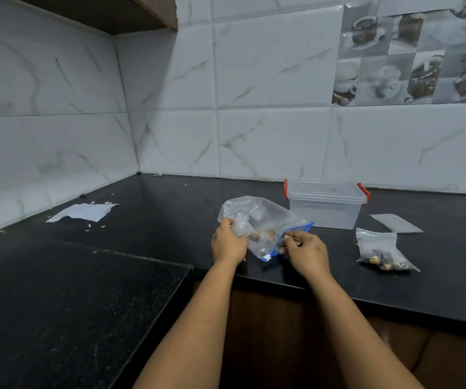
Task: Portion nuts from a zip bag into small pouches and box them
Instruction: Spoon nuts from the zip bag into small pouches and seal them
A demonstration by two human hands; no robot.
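A clear zip bag (265, 217) with a blue zipper strip lies on the black counter and holds a few brown nuts. My left hand (227, 244) grips a small clear pouch (241, 224) against the bag's left side. My right hand (305, 252) pinches the bag's blue zipper edge near its mouth. To the right lies a filled small pouch (380, 251) with nuts inside, and an empty flat pouch (396, 223) sits behind it. A clear plastic box (326, 204) with red latches and its lid on stands behind the bag.
The black counter (170, 220) meets a tiled wall at the back and left. A torn white paper (84, 212) with small scraps lies at the left. A lower black slab (71, 304) fills the near left. The counter's front edge runs under my forearms.
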